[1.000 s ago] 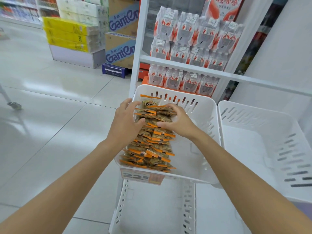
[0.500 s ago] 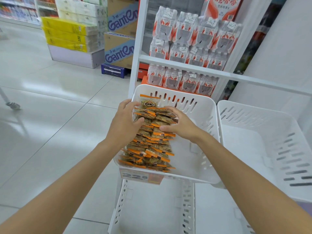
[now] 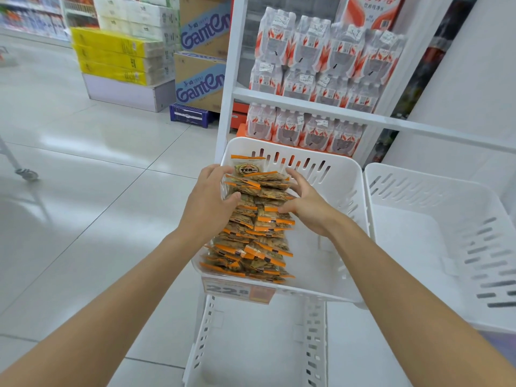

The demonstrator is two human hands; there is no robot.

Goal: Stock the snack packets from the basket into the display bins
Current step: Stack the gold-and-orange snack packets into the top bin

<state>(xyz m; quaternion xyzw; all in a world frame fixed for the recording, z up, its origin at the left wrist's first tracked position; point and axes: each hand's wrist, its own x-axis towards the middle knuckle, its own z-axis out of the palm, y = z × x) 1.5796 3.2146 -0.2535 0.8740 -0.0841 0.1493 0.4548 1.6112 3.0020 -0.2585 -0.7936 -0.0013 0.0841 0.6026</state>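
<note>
Since half a second ago the right hand (image 3: 310, 208) has let its fingers go straight and spread out; before, they were curled down on the snack packets (image 3: 251, 238). Now its thumb tip touches the row from the right side and the long fingers point up and away. The left hand (image 3: 208, 202) has stayed on the other side, with its thumb lying across the packet tops and its fingers curled round the far end, gripping the row. Both hands sit close, with the row between them. Both bare arms reach forward and almost straight

The packets are see-through with orange strips. They stand in one long row in the white bin (image 3: 343, 174), from the fingers back to below the wrists. One packet stands up just past the left fingers and shows a round brown badge, but its writing is too small to read

Below the wrists, a price tag (image 3: 237, 289) on the bin front says "22" and a small "8". Far past the left hand, brown boxes (image 3: 199, 85) say "Ganten" in blue. Straight past both hands, a shelf holds packs of water bottles (image 3: 321, 51) with red and white labels I cannot read
</note>
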